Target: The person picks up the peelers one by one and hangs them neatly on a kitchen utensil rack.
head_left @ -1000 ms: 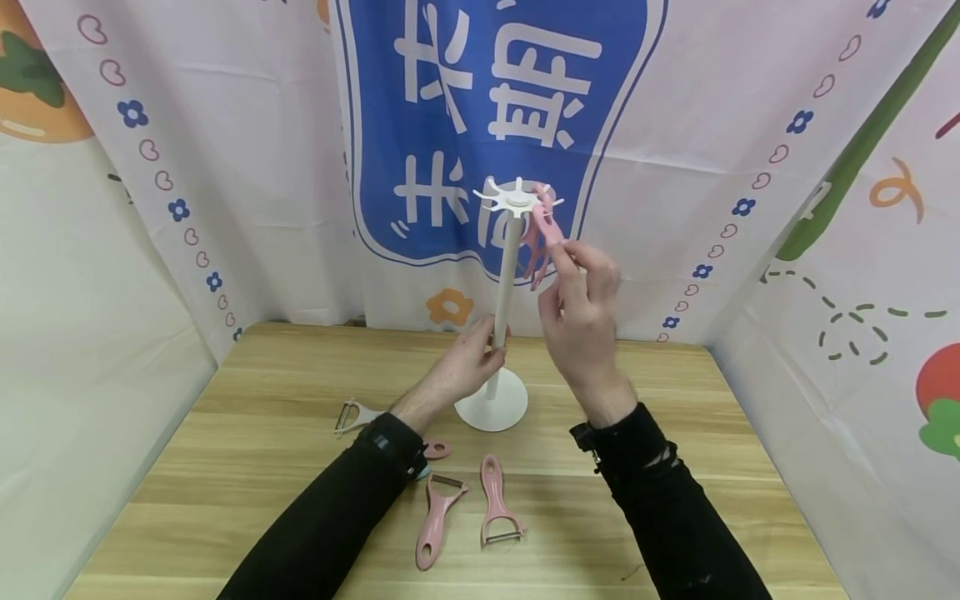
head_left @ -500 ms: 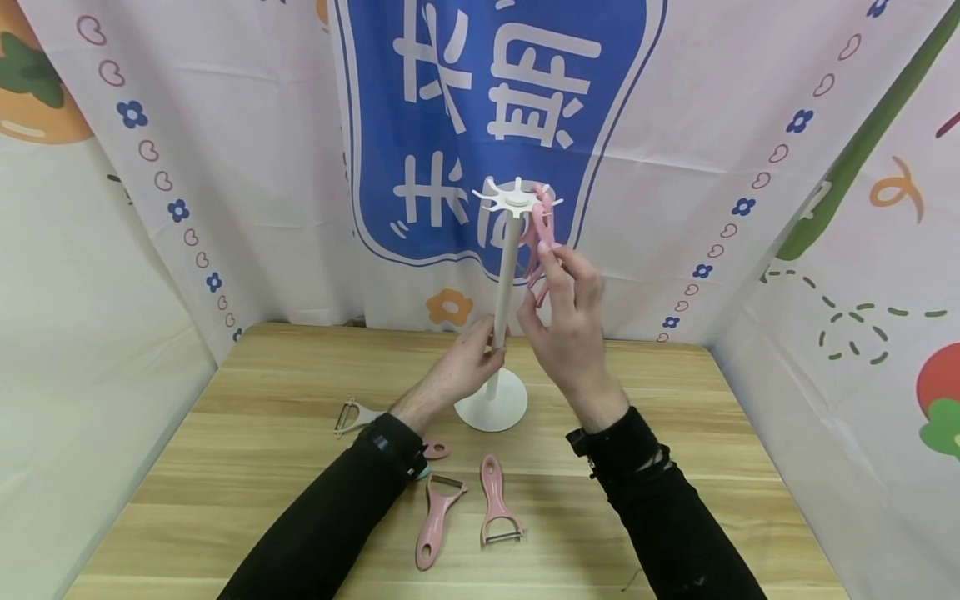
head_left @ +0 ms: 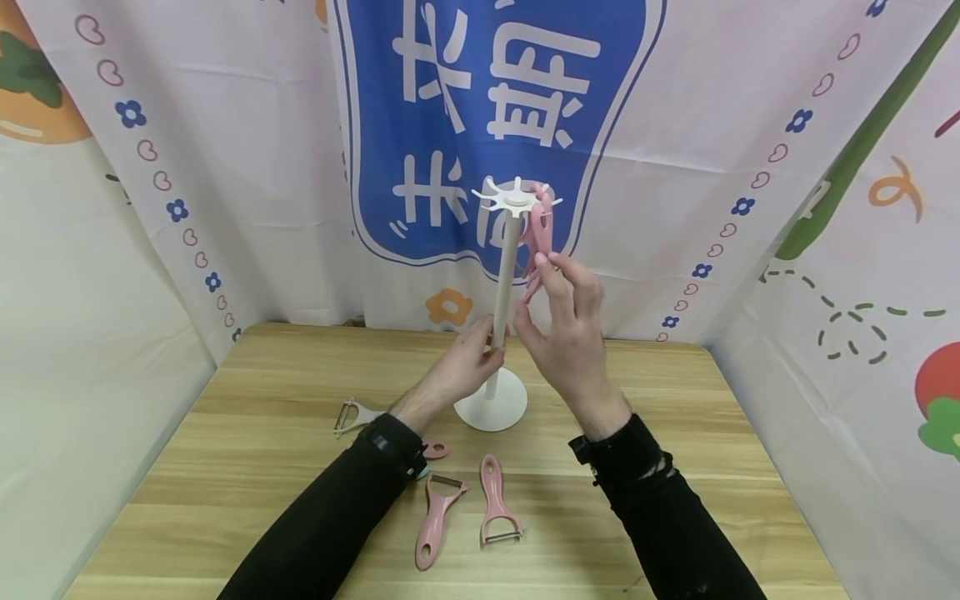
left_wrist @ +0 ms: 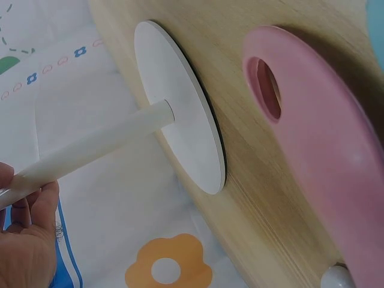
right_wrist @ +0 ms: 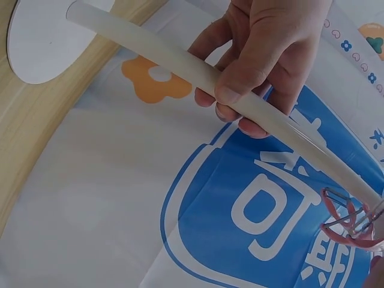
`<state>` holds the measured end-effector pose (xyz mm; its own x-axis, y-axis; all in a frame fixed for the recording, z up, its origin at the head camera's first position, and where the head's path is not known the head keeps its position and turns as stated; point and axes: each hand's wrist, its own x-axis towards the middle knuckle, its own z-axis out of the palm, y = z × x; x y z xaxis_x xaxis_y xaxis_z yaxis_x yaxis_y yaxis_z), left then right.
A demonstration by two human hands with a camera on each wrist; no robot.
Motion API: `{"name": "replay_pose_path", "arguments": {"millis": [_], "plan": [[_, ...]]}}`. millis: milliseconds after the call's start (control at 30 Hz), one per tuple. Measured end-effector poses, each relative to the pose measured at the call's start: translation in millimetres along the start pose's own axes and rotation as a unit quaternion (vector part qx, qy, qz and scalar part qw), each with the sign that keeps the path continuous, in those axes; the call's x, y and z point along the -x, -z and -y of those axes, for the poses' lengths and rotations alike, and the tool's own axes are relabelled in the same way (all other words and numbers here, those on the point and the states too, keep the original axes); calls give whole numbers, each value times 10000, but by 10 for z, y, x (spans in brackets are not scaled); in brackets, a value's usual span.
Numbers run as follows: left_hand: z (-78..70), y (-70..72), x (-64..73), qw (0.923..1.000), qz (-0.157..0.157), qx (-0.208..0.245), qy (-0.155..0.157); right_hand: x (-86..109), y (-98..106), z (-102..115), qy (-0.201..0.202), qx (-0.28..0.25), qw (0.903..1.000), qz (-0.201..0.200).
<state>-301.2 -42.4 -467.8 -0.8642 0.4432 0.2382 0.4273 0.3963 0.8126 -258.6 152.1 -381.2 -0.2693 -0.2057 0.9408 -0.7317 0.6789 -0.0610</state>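
A white hook stand [head_left: 504, 287] stands upright on the table, a ring of prongs at its top. My left hand [head_left: 467, 362] grips its pole low down; in the right wrist view the thumb and fingers of the left hand [right_wrist: 267, 54] wrap that pole. Pink peelers [head_left: 542, 225] hang together from the right prongs, overlapping, their blades [right_wrist: 354, 219] low. My right hand [head_left: 570, 333] is just below, its fingertips at the front peeler and its thumb apart from the index finger. Only a sliver of the right hand [right_wrist: 377, 273] shows in the right wrist view.
Two pink peelers lie in front of the stand, one on the left [head_left: 433, 525] and one on the right [head_left: 497, 504]. A white peeler [head_left: 356, 417] lies further left. Another pink handle [head_left: 437, 450] is partly under the left forearm. A printed cloth [head_left: 637, 208] hangs behind the table [head_left: 637, 483].
The right hand has shifted left and slightly down, its pinch on the front peeler's handle loosening. That peeler now hangs straighter beside the others. The left hand has stayed on the pole.
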Motion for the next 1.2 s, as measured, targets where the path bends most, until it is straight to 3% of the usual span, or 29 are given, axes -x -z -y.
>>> {"name": "replay_pose_path", "arguments": {"millis": [333,767,933,1200], "plan": [[-4,1,6,10000,16,-53,13,105,170,-2,30,42,9989,467],[-19,4,13,10000,11,46,5,329,382,-42,330,25,9853,1677],[-19,9,12,10000,48,54,-33,399,414,-15,358,-18,9692,2436],[-29,8,11,9999,32,-83,-87,509,387,62,382,-144,9260,3752]]}}
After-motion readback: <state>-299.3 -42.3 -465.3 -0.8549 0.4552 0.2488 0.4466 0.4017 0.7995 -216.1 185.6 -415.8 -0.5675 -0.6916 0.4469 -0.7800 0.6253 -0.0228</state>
